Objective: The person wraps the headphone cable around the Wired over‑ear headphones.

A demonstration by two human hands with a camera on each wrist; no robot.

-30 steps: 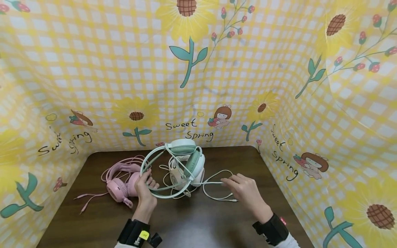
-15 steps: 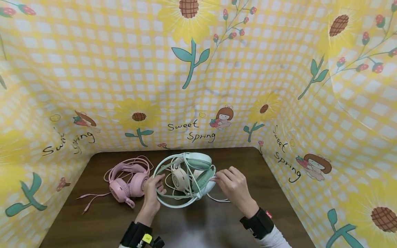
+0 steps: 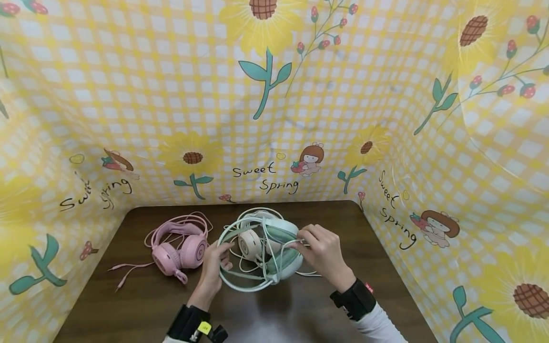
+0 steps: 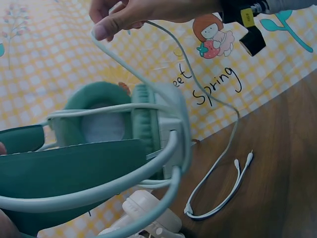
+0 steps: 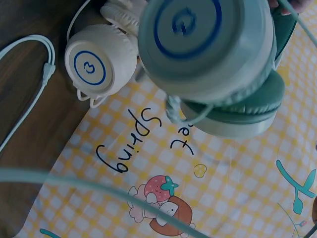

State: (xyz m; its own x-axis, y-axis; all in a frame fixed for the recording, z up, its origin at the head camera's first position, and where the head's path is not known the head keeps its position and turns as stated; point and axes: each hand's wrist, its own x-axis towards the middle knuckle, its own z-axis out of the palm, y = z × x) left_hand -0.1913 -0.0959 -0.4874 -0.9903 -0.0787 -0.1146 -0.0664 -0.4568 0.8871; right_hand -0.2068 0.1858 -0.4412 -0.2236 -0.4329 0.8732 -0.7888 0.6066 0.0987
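Note:
Mint-green and white headphones (image 3: 279,226) are held up over the table, and my left hand (image 3: 212,267) grips their headband (image 4: 89,196) on the left side. Their cable is looped round the band and the ear cups. Between thumb and fingertips, my right hand (image 3: 322,252) pinches the cable (image 4: 124,63) close to the ear cups. In the left wrist view the cable runs on from that hand down to the table, where its split plug ends (image 4: 242,171) lie. The right wrist view shows an ear cup (image 5: 198,44) from outside.
Cream-white headphones (image 3: 249,245) stand behind the held pair, partly hidden by it. Pink headphones (image 3: 166,257) with a coiled cable lie at the left of the dark wooden table (image 3: 128,309). A yellow checked cloth (image 3: 206,105) encloses the back and sides.
The mint headphones have shifted right and lower, towards my right hand. My right hand has come left with the cable, from beside the headphones up to the ear cups.

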